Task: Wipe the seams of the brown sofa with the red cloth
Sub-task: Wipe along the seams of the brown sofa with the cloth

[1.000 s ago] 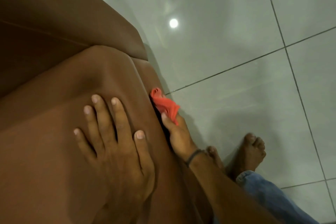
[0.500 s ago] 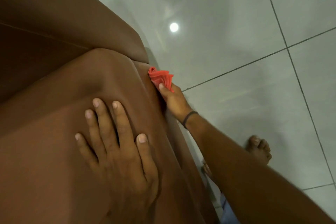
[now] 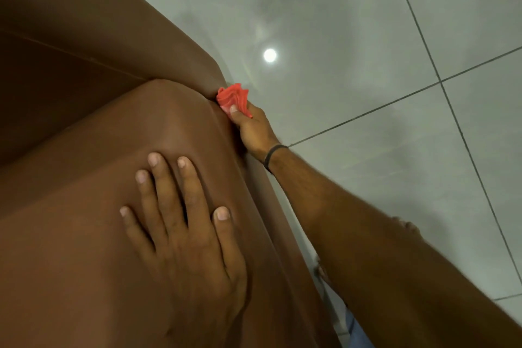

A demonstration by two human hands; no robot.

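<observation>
We are bracing the sofa with the left hand lying open and flat, while the right hand is pinching the cloth into the far seam corner; next likely needs following the adjoining seam.

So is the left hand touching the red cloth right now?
Apart. The head view shows the left hand flat on the brown sofa, bare leather between it and the red cloth.

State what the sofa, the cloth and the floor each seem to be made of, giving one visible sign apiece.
Brown sofa: probably leather or faux leather; smooth, soft sheen, no weave.
Red cloth: thin woven fabric, matte; it bunches into fine folds.
Floor: glazed tile, likely ceramic; glossy lamp reflections, dark grout lines.
</observation>
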